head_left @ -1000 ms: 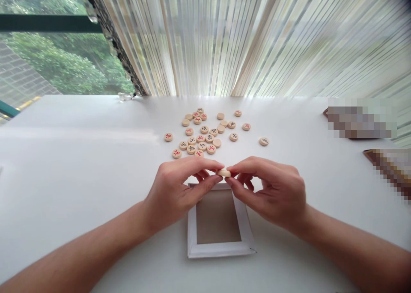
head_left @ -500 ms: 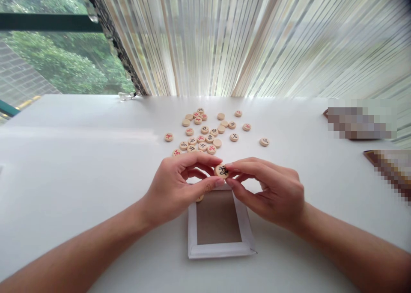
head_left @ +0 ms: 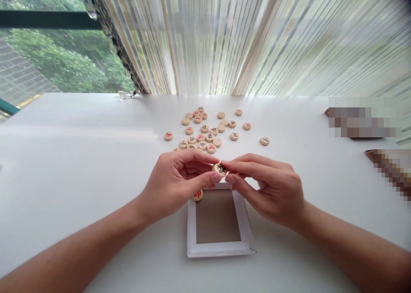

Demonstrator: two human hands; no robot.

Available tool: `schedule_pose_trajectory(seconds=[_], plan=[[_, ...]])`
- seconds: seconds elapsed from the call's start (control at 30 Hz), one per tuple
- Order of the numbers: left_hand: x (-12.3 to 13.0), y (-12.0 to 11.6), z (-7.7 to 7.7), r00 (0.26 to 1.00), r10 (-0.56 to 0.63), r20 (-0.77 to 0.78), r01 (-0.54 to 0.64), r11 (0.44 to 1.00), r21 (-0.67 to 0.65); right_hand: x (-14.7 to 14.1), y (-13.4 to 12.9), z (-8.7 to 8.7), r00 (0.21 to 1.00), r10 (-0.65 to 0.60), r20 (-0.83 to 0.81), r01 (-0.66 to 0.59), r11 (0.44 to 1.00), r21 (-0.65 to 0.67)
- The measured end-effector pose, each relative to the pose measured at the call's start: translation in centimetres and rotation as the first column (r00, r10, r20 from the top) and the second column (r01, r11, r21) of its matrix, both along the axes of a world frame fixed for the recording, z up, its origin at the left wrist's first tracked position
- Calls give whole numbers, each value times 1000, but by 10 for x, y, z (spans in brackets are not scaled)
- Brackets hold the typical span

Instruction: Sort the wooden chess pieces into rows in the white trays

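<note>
A round wooden Chinese chess piece (head_left: 219, 169) with a black character is raised over the far end of a shallow white box (head_left: 221, 249). My left hand (head_left: 180, 179) pinches it between thumb and forefinger. On its right edge rest the fingertips of my right hand (head_left: 269, 186), the thumb lying just below. A second piece (head_left: 198, 195), marked in red, shows under my left thumb near the box's left rim; what supports it is hidden. Beyond my hands lie many loose pieces (head_left: 209, 137), some with red or black characters, others blank side up.
The white table (head_left: 80, 169) runs back to a window with a striped curtain (head_left: 205, 40). Two blurred-out brown objects, one (head_left: 362, 124) farther back and one (head_left: 390, 173) nearer, lie at the right. A single chess piece (head_left: 265, 141) sits apart from the group.
The held piece has shifted slightly left and turned between my fingers. My right thumb has come a little off its edge. More of the red-marked piece below my left hand now shows.
</note>
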State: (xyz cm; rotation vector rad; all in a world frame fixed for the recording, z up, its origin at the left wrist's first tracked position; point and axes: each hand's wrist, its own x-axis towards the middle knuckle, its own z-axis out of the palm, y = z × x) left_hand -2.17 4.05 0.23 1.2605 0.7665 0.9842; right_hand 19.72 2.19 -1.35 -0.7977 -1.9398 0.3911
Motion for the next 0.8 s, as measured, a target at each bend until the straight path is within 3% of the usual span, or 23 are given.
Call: schedule_pose_trajectory(seconds=[0.2,0.47,0.8], plan=[[0,2,1,999,-44,-5,43,991,-127,0,1,-4,1000,4,12,-5,1000,20],[-1,3,2,999,-35,-14,32,985,-170,-3,-1,-3,999,-5,49,-1,994,113],[-1,-1,4,991,-24,-130,15,997,-70,-7,-2,1,986,-85,144,57,980,191]])
